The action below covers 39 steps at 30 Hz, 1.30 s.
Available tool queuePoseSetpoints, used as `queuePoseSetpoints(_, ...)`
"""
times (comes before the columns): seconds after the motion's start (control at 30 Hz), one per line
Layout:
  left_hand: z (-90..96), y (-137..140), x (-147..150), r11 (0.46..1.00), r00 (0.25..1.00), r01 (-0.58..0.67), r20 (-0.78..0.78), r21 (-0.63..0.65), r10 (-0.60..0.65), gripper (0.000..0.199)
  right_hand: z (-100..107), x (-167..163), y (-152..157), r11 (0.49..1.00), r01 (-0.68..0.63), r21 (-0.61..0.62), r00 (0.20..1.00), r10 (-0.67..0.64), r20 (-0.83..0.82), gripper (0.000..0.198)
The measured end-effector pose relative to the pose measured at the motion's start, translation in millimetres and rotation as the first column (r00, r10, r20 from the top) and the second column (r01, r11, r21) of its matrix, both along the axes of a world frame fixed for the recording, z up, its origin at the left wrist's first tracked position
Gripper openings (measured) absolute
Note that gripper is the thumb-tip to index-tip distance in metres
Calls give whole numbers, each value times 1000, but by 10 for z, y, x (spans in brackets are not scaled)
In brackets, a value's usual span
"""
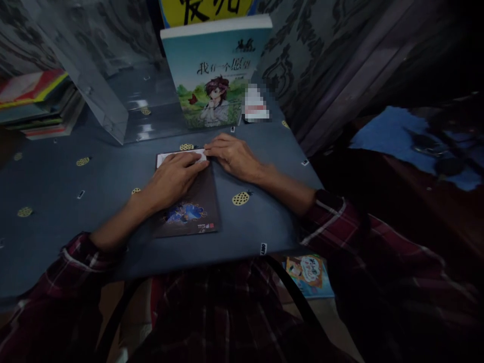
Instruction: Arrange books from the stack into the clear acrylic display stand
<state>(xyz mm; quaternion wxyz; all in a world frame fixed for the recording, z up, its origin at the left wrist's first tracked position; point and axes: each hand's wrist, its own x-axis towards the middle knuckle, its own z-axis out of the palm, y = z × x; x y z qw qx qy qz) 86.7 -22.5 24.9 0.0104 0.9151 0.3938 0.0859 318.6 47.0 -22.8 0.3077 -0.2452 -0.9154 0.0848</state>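
Observation:
A dark booklet (191, 194) with a blue picture near its lower edge lies flat on the table in front of me. Across its top runs a white paper strip (162, 158). My left hand (176, 174) rests flat over the booklet, its stretched fingers pressing on the strip and covering much of it. At the booklet's upper right corner, my right hand (232, 154) has its fingers drawn together, the tips at the right end of the strip. Just what lies under those fingertips is partly hidden.
Behind my hands a green-and-teal book (217, 80) stands upright, with a yellow item (207, 11) behind it. A clear plastic stand (94, 96) is at the back left, near stacked books (38, 103). The table's edge (315, 176) drops away on the right.

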Motion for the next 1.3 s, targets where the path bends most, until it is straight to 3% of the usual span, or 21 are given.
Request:
queuePoseSetpoints(0.23,59,-273,-9,988,989,139,69,-70,-135,40,10,46,-210,999,-29,-37,1000,29,9,36)
queuePoseSetpoints(0.4,133,-566,15,974,979,201,-10,-102,-203,62,59,60,-408,998,-69,-9,996,70,52,34)
queuePoseSetpoints(0.5,120,-715,34,978,980,185,-52,-93,-190,67,77,61,-518,994,-104,-23,992,105,62,35)
queuePoseSetpoints(0.63,78,-843,60,988,986,152,-59,-34,-154,56,57,61,-614,988,-138,-76,990,138,-7,35)
queuePoseSetpoints(1.07,-9,-632,-68,997,997,34,-66,74,-30,44,-31,-141,-464,960,-162,-228,983,136,-123,35)
queuePoseSetpoints(1.3,-34,-665,-58,991,1000,13,-29,132,-9,33,38,-121,-540,943,-188,-275,975,145,-168,33)
